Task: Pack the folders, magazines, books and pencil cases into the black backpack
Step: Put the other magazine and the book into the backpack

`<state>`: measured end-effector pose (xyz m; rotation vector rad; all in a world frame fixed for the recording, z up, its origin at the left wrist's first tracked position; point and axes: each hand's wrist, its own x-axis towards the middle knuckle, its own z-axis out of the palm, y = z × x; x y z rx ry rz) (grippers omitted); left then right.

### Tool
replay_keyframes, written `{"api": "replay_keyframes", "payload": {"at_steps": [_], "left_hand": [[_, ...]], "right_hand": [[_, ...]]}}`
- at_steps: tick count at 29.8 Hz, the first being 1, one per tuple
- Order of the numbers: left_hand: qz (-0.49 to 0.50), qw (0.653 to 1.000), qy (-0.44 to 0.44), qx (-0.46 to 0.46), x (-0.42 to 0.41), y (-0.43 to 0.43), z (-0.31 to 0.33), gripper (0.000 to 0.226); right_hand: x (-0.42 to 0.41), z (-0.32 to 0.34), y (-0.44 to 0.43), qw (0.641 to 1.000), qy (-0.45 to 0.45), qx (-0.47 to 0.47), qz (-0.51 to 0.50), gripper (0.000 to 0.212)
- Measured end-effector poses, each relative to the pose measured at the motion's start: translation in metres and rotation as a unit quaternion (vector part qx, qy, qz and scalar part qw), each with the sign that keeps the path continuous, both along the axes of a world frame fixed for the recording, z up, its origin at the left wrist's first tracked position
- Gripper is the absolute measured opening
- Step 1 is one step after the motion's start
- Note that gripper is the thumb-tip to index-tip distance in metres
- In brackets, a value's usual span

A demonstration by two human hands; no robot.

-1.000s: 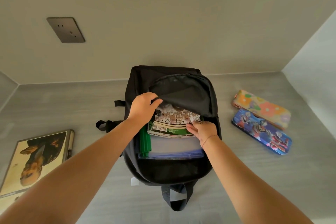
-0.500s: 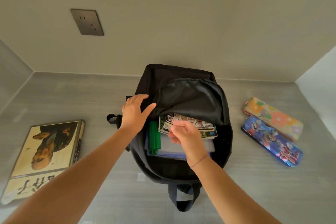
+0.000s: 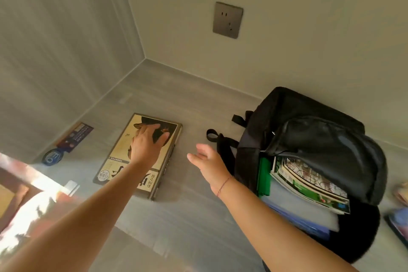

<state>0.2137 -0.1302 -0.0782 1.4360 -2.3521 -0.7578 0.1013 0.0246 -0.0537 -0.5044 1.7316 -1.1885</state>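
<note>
The black backpack (image 3: 313,121) lies open at the right, with magazines (image 3: 309,185), a green folder (image 3: 263,176) and a pale blue folder (image 3: 293,210) showing in its mouth. A thick yellow-covered book (image 3: 123,161) lies flat on the grey surface to the left of it. My left hand (image 3: 146,146) rests on the book's cover with fingers spread. My right hand (image 3: 208,161) hovers open between the book and the backpack, holding nothing. Two pencil cases (image 3: 399,216) are partly cut off at the right edge.
A dark card and a round blue tag (image 3: 51,158) lie by the left wall. Backpack straps (image 3: 215,137) trail toward the book. A wall socket (image 3: 227,20) sits on the back wall. A colourful blurred object (image 3: 26,201) fills the lower left corner.
The view swung left. My left hand let go of the backpack flap and landed on the book. My right hand left the magazines, which stay in the backpack, and moved left.
</note>
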Motion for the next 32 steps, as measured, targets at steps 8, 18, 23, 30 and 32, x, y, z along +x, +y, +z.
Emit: {"api": "replay_keyframes", "payload": {"at_steps": [8, 18, 23, 30, 32], "left_hand": [[0.194, 0.973, -0.009, 0.121, 0.076, -0.038, -0.023, 0.062], [0.194, 0.957, 0.029, 0.216, 0.094, -0.050, -0.018, 0.029], [0.269, 0.907, 0.102, 0.309, 0.095, -0.053, -0.011, 0.025], [0.177, 0.912, 0.060, 0.365, 0.073, -0.018, -0.005, 0.053], [0.156, 0.918, 0.056, 0.361, 0.059, -0.010, -0.001, 0.067]], "right_hand": [[0.045, -0.042, -0.052, 0.983, -0.124, 0.129, 0.032, 0.064], [0.062, -0.060, -0.062, 0.966, -0.243, 0.057, -0.065, 0.017], [0.074, -0.054, -0.061, 0.946, -0.318, 0.021, -0.059, 0.026], [0.051, -0.047, -0.028, 0.965, -0.260, 0.014, -0.037, 0.047], [0.040, -0.040, -0.010, 0.964, -0.263, -0.001, -0.044, 0.045]]}}
